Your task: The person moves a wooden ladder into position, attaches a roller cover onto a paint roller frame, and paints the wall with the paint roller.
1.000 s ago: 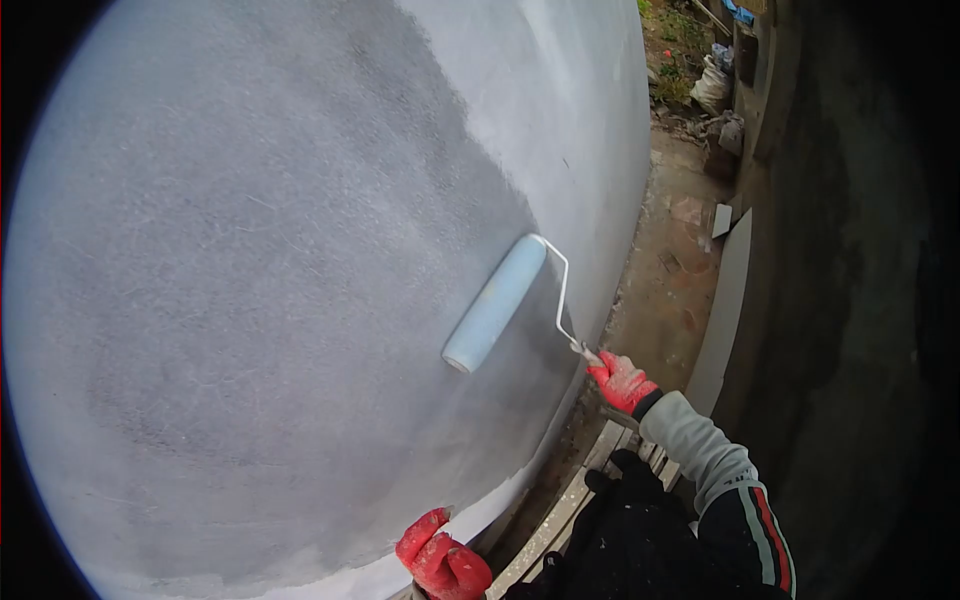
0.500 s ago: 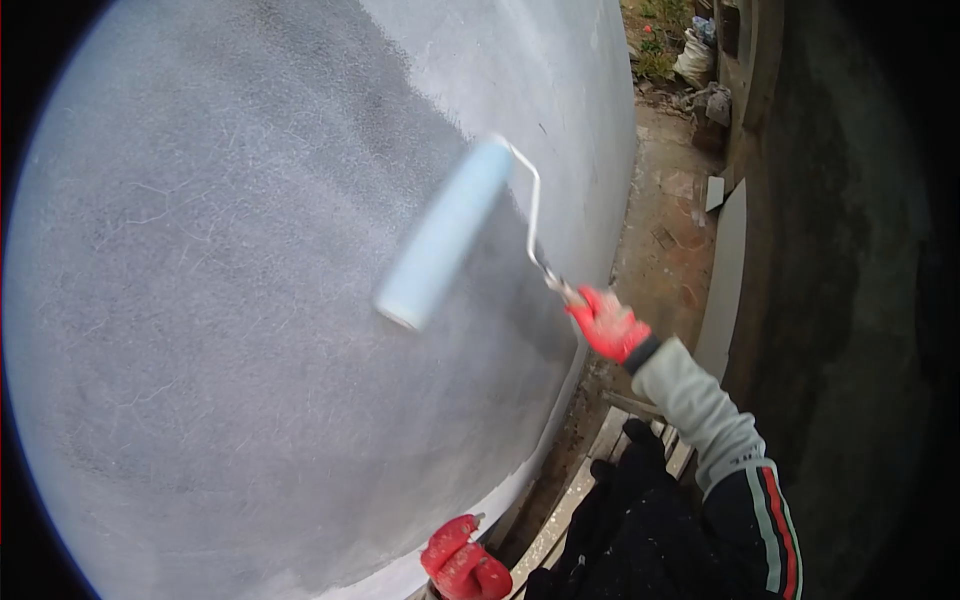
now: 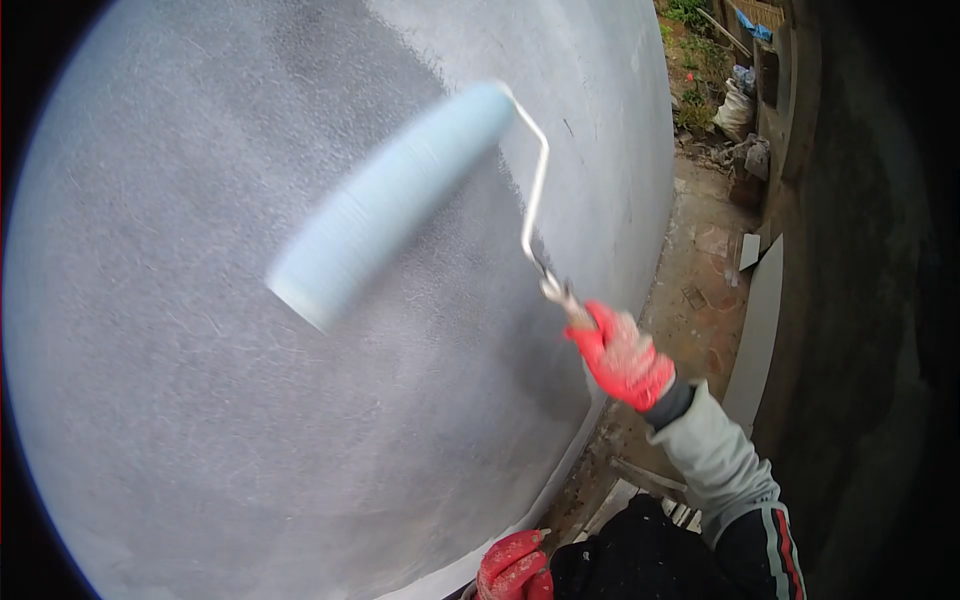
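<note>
My right hand [image 3: 625, 360], in a red work glove, is wrapped round the handle of a paint roller [image 3: 395, 200]. Its pale blue sleeve slants across the wall [image 3: 200, 380], blurred by motion, and a bent white metal frame joins sleeve to handle. Whether the sleeve touches the wall I cannot tell. Darker, damp-looking grey covers much of the wall, with a lighter strip at the upper right. Low in the view, my left hand [image 3: 515, 568], also red-gloved, is closed with fingers curled near my body; anything inside it is hidden.
A narrow concrete path [image 3: 700, 240] runs along the wall's right side. Beside it lies a long white board [image 3: 757, 335]. Farther off are a white sack [image 3: 735, 110], rubbish and green plants. Planks [image 3: 610, 508] show below me, and a dark wall [image 3: 860, 300] stands at right.
The roller has swung closer to the camera, its sleeve reaching farther up and left. My right hand has shifted slightly right and down in view. My left hand appears lower and farther right.
</note>
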A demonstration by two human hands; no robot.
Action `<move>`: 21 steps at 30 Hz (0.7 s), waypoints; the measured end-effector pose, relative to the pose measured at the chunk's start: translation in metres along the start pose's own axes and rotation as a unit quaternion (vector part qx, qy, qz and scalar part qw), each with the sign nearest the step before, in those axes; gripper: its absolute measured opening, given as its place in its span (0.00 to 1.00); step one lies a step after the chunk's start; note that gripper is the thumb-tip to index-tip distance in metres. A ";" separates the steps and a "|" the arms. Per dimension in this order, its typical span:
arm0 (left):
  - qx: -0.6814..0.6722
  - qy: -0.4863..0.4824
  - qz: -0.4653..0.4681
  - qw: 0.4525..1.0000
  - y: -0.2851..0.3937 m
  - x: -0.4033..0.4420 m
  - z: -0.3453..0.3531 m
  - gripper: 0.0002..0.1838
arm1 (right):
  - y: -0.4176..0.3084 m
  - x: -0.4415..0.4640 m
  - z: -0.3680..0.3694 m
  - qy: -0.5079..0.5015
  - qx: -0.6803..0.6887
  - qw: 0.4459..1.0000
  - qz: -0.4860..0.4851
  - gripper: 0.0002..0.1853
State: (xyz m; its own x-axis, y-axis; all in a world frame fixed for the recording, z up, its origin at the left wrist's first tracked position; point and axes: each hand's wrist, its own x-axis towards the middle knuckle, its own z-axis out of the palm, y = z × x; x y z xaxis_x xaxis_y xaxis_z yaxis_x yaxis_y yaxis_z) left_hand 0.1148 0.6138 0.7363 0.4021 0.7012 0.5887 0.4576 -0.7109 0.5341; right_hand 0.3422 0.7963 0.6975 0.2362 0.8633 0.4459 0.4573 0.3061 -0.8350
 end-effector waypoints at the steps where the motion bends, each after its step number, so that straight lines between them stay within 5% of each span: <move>1: 0.005 0.005 0.010 1.000 -0.008 -0.002 0.008 0.18 | -0.002 0.020 0.003 0.002 0.000 1.000 -0.007 0.12; 4: 0.018 0.021 0.014 1.000 -0.035 -0.018 0.039 0.16 | 0.024 0.034 0.021 -0.025 0.039 0.999 0.010 0.13; 6: 0.018 0.028 0.017 0.999 -0.053 -0.031 0.062 0.15 | 0.075 0.004 0.047 0.010 -0.013 0.995 -0.094 0.12; 8: 0.021 0.035 0.018 0.999 -0.077 -0.055 0.087 0.14 | 0.120 -0.049 0.062 -0.058 0.059 0.995 0.057 0.12; 16: 0.066 0.057 0.028 0.996 -0.177 -0.164 0.188 0.13 | 0.347 -0.247 0.143 -0.145 0.009 0.984 0.101 0.12; 21: 0.083 0.100 0.028 0.991 -0.221 -0.219 0.238 0.16 | 0.260 -0.156 0.128 -0.049 0.076 0.996 0.021 0.11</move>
State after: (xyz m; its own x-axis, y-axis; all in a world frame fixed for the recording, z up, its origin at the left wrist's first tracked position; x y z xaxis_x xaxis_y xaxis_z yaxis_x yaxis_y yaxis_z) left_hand 0.1138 0.6306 0.3449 0.2733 0.6237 0.7323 0.5698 -0.7183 0.3992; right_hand 0.3143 0.7930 0.3698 0.1634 0.9094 0.3825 0.3120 0.3201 -0.8945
